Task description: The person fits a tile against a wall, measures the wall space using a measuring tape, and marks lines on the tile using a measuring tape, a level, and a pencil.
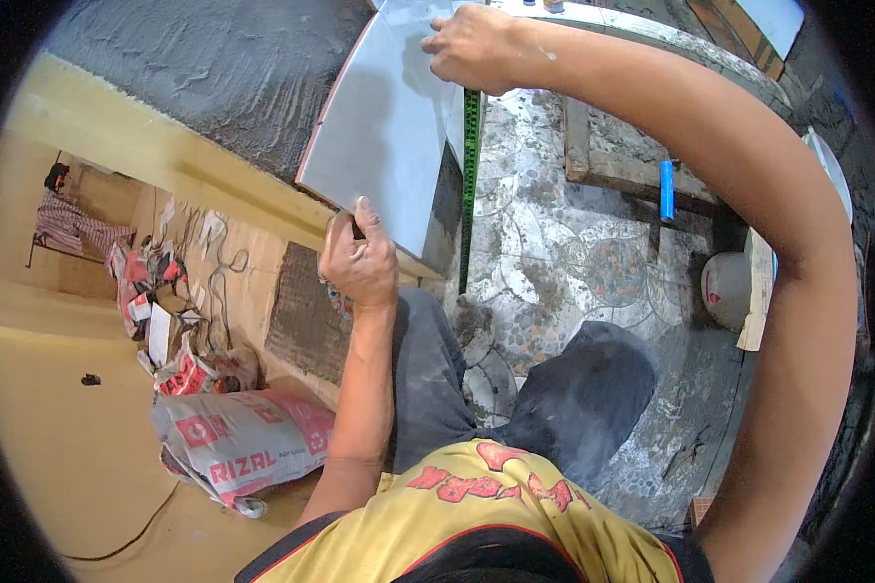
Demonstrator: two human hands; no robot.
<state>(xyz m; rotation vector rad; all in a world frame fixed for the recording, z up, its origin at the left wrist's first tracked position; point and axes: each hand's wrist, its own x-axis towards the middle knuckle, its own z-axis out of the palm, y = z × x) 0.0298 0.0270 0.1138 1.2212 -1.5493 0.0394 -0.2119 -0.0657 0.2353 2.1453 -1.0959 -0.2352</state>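
A large light-grey tile lies tilted at the edge of a mortar-covered ledge, its near corner sticking out toward me. My left hand is closed at that near edge, with the thumb up and the fingers curled. Across the tile, my right hand reaches round to the far right side, its fingers bent over the edge; the thumb is hidden. Just below the right hand, a long green strip with dark marks runs down beside the tile. Whether that hand touches the strip cannot be seen.
Wet grey mortar covers the ledge at far left. Below it lie a cement bag and scattered wrappers and cords. On the patterned floor are a wooden frame, a blue cylinder and a white rounded container.
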